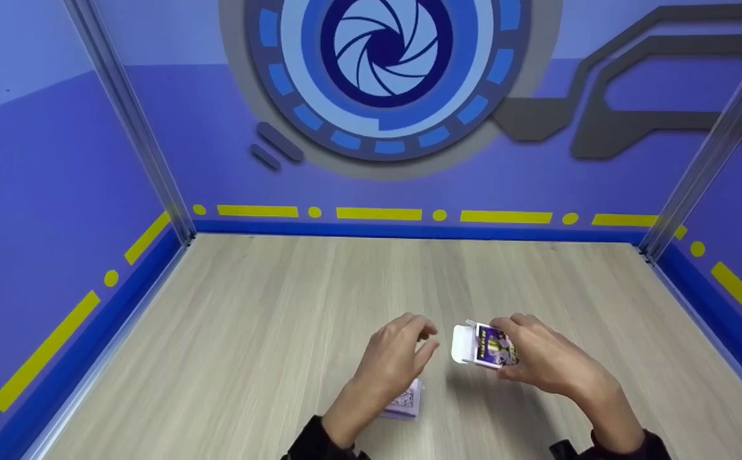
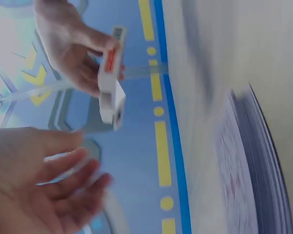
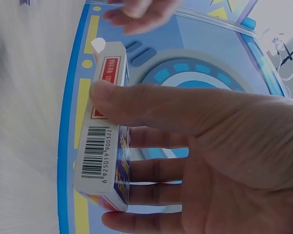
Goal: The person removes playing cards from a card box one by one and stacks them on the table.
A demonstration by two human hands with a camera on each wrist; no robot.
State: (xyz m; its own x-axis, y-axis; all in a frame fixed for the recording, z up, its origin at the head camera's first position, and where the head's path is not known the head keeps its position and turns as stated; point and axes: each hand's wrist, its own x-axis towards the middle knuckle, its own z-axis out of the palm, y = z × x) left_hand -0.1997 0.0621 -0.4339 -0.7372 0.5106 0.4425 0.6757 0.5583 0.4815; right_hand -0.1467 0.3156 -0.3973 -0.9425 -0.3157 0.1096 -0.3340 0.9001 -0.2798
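My right hand (image 1: pixel 553 358) holds a small card box (image 1: pixel 495 345) above the table, thumb on one narrow side and fingers on the other. The box's white end flap stands open toward the left. In the right wrist view a barcode and red print show on the side of the box (image 3: pixel 95 151). My left hand (image 1: pixel 393 351) hovers left of the box, apart from it, fingers loosely bent and holding nothing. Under the left wrist lies a deck of playing cards (image 1: pixel 406 402), partly hidden by the forearm; the left wrist view shows the stacked edges of the deck (image 2: pixel 259 165).
The light wood table (image 1: pixel 269 306) carries the deck near its front. Blue-purple panels (image 1: pixel 173 140) with yellow dashes enclose the back and both sides. Metal posts (image 1: pixel 131 115) stand at the back corners.
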